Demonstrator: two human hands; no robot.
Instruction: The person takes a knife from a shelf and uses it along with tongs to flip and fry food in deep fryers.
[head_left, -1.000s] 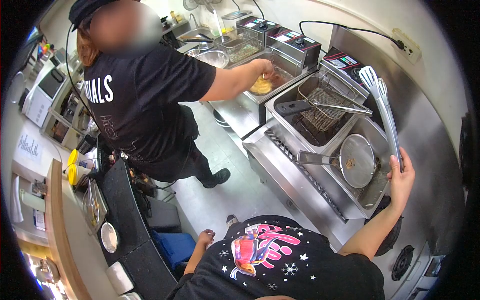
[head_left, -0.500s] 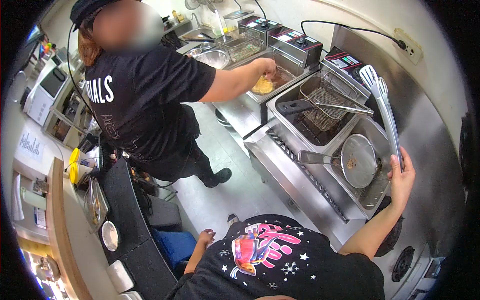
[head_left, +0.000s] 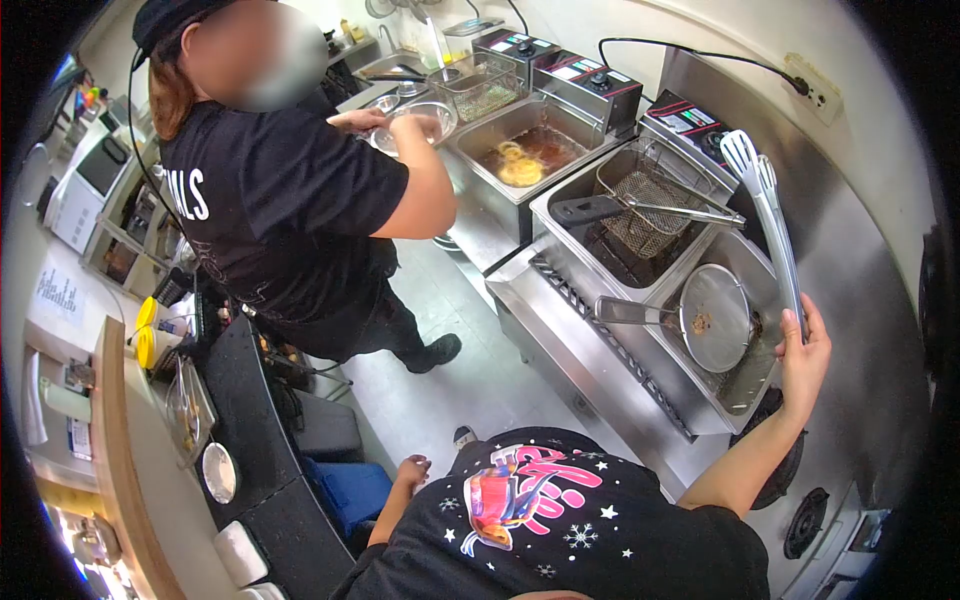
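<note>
Metal tongs (head_left: 770, 220) stand upright in my right hand (head_left: 803, 350), fingers wrapped round their lower end, slotted heads up. My left hand (head_left: 413, 473) hangs low by my side with its fingers curled; whether it holds anything is too small to tell. Left of the tongs, a round strainer (head_left: 715, 318) rests over a metal tray (head_left: 750, 387). Beside it a fryer (head_left: 610, 285) holds a wire basket (head_left: 645, 215), with black-handled tongs (head_left: 660, 212) lying across. Yellow food (head_left: 521, 170) floats in the oil of the farther fryer (head_left: 478, 150).
A co-worker (head_left: 290, 220) stands at the far left with both hands at a clear bowl (head_left: 440, 118). A black counter (head_left: 245, 420) runs along the left with a white bowl (head_left: 220, 473). Burners (head_left: 805, 525) lie at lower right; a blue object (head_left: 350, 492) is low at left.
The co-worker's hand has moved from above the oil back to the clear bowl, uncovering the food in the fryer. My hands and the tongs have hardly moved.
</note>
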